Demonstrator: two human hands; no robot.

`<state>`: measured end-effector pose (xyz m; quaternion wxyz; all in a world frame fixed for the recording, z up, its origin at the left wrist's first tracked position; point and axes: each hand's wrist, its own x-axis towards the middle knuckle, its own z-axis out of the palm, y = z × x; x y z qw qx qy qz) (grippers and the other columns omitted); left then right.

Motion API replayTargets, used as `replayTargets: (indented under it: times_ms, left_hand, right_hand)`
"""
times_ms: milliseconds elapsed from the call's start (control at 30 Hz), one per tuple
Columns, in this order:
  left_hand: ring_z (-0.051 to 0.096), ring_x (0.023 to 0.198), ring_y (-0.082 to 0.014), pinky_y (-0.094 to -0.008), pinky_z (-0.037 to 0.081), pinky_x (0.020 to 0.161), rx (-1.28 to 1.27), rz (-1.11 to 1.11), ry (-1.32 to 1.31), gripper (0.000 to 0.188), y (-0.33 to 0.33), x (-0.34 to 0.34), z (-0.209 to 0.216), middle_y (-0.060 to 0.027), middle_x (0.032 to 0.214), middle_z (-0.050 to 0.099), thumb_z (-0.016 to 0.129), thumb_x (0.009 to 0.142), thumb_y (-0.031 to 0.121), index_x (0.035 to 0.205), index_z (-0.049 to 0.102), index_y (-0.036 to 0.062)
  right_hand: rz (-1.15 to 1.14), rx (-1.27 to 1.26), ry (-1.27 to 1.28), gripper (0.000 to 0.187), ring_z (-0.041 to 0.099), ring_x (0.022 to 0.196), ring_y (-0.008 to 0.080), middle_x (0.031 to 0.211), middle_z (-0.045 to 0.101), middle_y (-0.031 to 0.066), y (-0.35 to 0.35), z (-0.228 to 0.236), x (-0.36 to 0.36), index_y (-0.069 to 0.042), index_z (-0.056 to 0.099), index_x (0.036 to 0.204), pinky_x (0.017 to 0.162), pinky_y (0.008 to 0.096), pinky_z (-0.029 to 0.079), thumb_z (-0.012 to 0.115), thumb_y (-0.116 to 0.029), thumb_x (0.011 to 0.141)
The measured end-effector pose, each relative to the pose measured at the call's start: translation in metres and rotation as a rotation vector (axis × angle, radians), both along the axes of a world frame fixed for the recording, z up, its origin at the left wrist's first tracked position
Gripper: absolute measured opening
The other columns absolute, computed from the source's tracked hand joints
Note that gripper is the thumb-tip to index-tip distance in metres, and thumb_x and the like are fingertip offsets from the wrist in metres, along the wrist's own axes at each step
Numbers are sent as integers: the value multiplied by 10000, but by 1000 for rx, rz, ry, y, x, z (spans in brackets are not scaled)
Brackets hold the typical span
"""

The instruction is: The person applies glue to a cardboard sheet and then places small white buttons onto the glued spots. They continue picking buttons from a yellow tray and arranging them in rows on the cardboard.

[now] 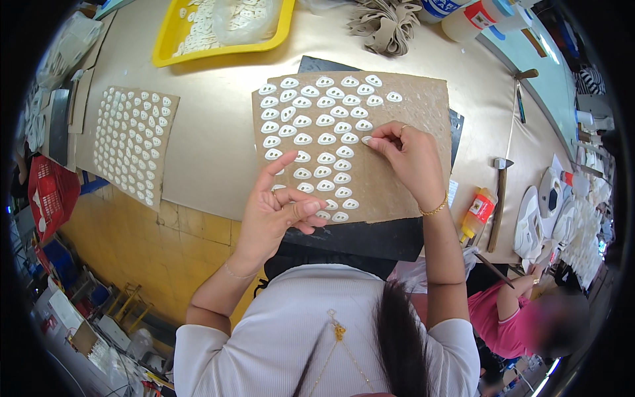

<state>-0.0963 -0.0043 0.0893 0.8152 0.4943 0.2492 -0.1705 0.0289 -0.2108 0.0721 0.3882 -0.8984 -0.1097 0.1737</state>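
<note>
A brown cardboard sheet (407, 178) lies in front of me, with columns of small white rounded-triangle pieces (325, 120), each with two dark holes, across its left and middle parts. Between thumb and forefinger, my right hand (413, 155) pinches one such white piece (367, 139) at the sheet's surface, beside the rightmost full column. Over the sheet's lower left, my left hand (281, 205) hovers with the forefinger raised and the other fingers loosely bent apart, holding nothing visible. It hides some of the pieces below it. Under the sheet sits a black board (357, 241).
Another cardboard sheet with white pieces (132, 142) lies left. A yellow tray (225, 56) of loose pieces stands at the back. A hammer (499, 198), a glue bottle (479, 210) and white shoe parts (529, 225) lie right, near a person in pink (496, 317).
</note>
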Motion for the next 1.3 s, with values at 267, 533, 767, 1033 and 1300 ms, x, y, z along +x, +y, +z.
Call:
replayTargets:
  times_ms: [267,533,767,1033,1300]
  left_hand:
    - [644,657,-134,-206,497,505,-200,93,-17,596,5,2,-15,-180,970,666,563,917,87,1429,263,43]
    - [655,735,-179,-250,530,601,-191,61,-111,652,-9,8,-13,-208,1078,631,503,935,37,1477,143,89]
    - [637,701,-178,-276,532,624,-182,-32,-96,742,-7,8,-13,-189,1109,619,485,948,39,1496,4,175]
    - [637,734,-172,-276,540,622,-319,-130,-67,689,-3,16,-7,-165,1163,601,505,944,67,1493,94,136]
    - [601,781,-165,-292,491,762,1143,106,-332,336,125,136,-11,-114,926,624,593,872,132,1195,585,38]
  right_hand:
    - [67,-117,-212,107,612,718,302,784,619,139,8,-9,1,-9,664,792,675,386,476,692,-104,751]
    - [72,-39,-288,146,590,751,281,834,560,106,10,-6,-11,-54,675,877,655,361,476,704,-81,736]
    - [479,223,-197,286,611,840,225,1002,591,76,13,21,-39,-107,696,984,720,308,510,734,-36,709]
    - [341,394,-260,164,628,744,202,876,639,66,13,8,-49,-68,649,891,651,284,501,717,-54,742]
    - [-152,564,241,135,647,795,122,874,656,67,-11,5,-53,37,604,946,677,232,503,661,-37,849]
